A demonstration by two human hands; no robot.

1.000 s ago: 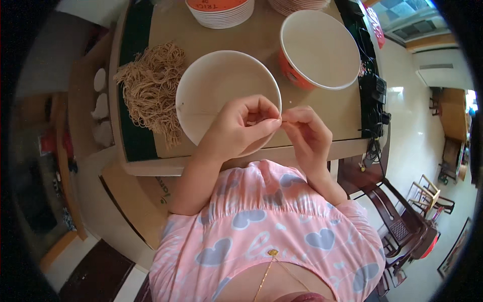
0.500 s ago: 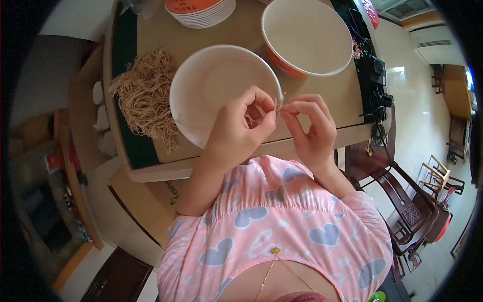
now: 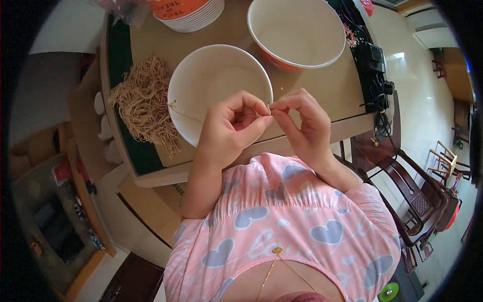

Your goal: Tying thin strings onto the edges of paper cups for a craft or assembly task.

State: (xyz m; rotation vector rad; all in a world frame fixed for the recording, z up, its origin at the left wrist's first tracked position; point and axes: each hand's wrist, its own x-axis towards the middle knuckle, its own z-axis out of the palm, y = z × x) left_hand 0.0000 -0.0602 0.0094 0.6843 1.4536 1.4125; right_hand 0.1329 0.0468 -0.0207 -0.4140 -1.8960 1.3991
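A white paper bucket (image 3: 214, 65) stands in front of me, its mouth facing up. A thin tan string (image 3: 187, 115) is at the bucket's left rim and runs across the inside toward my left hand (image 3: 229, 128). Thumb and forefinger of that hand pinch the string at the bucket's right rim. My right hand (image 3: 304, 123) pinches there too, its fingertips touching or nearly touching the left ones. The string's end between the fingers is mostly hidden. Left of the bucket lies a loose heap of tan strings (image 3: 146, 103).
A second white bucket with an orange outside (image 3: 297, 35) stands at the back right. Behind, a stack of nested orange and white buckets (image 3: 188, 15) lies near a clear plastic bag (image 3: 121, 7). Black cables and a dark box (image 3: 375, 58) line the table's right edge.
Both hands stay pinched together at the right rim, with small finger movements. The string across the bucket's inside now shows more clearly. The view has shifted a little.
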